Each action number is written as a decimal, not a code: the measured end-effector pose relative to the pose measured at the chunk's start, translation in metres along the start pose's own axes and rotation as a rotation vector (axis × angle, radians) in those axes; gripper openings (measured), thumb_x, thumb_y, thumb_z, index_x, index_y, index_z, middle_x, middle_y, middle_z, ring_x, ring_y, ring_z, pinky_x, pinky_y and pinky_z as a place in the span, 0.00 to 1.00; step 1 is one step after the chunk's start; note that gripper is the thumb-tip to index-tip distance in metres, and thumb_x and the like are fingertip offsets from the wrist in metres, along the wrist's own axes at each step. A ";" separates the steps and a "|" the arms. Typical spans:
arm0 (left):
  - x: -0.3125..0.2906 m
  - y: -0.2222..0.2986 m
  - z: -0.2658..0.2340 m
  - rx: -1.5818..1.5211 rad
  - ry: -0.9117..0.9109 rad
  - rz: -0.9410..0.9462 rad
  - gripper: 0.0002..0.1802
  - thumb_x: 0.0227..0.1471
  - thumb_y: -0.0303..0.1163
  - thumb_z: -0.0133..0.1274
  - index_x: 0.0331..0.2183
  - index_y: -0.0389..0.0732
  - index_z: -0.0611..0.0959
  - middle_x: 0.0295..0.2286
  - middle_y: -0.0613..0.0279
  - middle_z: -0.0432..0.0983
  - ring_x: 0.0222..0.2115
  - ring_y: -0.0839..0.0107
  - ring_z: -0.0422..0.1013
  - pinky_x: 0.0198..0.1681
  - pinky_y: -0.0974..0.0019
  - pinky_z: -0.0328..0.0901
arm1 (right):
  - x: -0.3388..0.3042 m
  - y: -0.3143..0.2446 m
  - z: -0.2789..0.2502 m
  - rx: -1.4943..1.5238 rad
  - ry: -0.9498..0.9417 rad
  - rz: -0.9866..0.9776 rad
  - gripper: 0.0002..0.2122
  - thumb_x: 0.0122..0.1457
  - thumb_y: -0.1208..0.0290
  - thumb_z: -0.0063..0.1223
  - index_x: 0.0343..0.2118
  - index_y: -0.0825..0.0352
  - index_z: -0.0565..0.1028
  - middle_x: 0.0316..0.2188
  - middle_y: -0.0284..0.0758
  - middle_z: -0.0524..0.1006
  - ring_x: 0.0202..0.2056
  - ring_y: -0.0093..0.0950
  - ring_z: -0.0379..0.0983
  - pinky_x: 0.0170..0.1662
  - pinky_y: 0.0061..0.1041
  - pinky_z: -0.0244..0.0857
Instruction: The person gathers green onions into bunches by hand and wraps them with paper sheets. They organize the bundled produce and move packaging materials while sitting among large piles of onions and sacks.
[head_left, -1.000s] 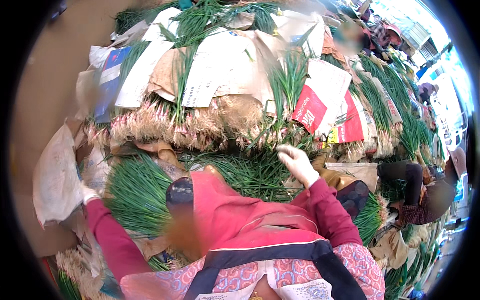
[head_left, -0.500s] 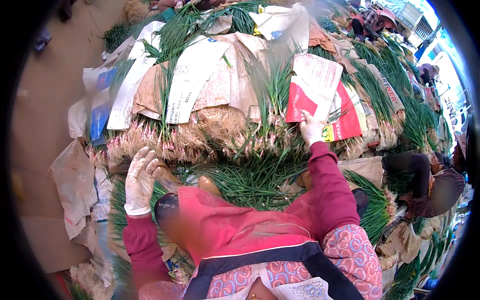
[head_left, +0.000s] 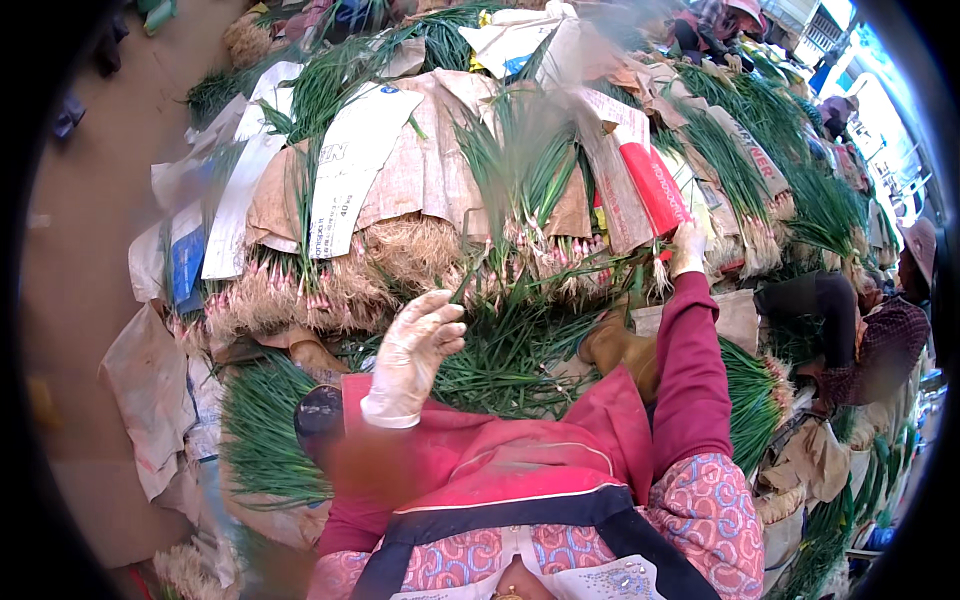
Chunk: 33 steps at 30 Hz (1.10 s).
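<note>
Right hand (head_left: 689,240): between two and three o'clock from the view's middle, it is pinching the lower edge of a sack, glove partly hiding the fingertips.
Red-and-white sack (head_left: 648,180): at two o'clock, it is lying aslant over the spring onion pile (head_left: 410,250).
Left hand (head_left: 415,350): just toward eight o'clock, it is hanging with fingers loosely bent, nothing visibly in it.
Slip risk: with only an edge apparently being held, a hard tug could be tearing the sack or letting it spring free.
Snag risk: the loose stalk (head_left: 661,268) is dangling beside the right hand; sack or glove could be catching it and dragging roots out.
Footing risk: loose leaves (head_left: 510,365) are covering the ground between the boots, so a shifting foot could be sliding.
Pile edge: roots are fringing it from ten to two o'clock; left-hand clearance, cannot tell.
Right side: a co-worker (head_left: 890,335) is sitting toward three o'clock, limiting outward swing.
Left side: brown floor (head_left: 95,290) is stretching along nine o'clock, giving more room.
</note>
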<state>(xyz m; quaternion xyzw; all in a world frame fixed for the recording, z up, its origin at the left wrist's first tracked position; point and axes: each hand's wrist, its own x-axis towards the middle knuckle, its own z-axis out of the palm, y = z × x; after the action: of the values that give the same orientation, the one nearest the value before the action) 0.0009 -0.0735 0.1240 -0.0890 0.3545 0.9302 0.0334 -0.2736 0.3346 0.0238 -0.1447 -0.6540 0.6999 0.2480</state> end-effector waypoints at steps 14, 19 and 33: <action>0.043 -0.057 -0.045 0.207 0.184 0.036 0.37 0.48 0.28 0.49 0.56 0.47 0.49 0.46 0.55 0.64 0.37 0.71 0.69 0.35 0.68 0.67 | -0.225 -0.107 0.208 -0.075 -1.051 -0.367 0.12 0.56 0.75 0.43 0.43 0.65 0.71 0.37 0.40 0.75 0.39 0.29 0.71 0.45 0.23 0.64; 0.078 -0.092 -0.077 0.266 0.208 0.308 0.38 0.47 0.24 0.50 0.55 0.48 0.49 0.45 0.61 0.61 0.37 0.72 0.66 0.40 0.66 0.64 | -0.282 -0.071 0.181 -0.490 -1.412 -0.428 0.14 0.54 0.70 0.45 0.44 0.66 0.70 0.37 0.44 0.73 0.41 0.39 0.69 0.44 0.31 0.63; 0.094 -0.067 -0.042 -0.348 0.161 -0.064 0.23 0.54 0.45 0.41 0.46 0.39 0.68 0.42 0.55 0.69 0.40 0.57 0.67 0.44 0.35 0.58 | -0.165 0.024 0.062 -0.750 -0.456 -0.170 0.38 0.42 0.60 0.58 0.55 0.67 0.53 0.49 0.49 0.63 0.51 0.42 0.58 0.53 0.33 0.53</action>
<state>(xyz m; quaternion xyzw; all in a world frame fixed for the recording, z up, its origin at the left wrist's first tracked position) -0.0769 -0.0512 0.0314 -0.1788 0.1869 0.9658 0.0186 -0.1721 0.1932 -0.0138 -0.0120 -0.9101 0.4056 0.0846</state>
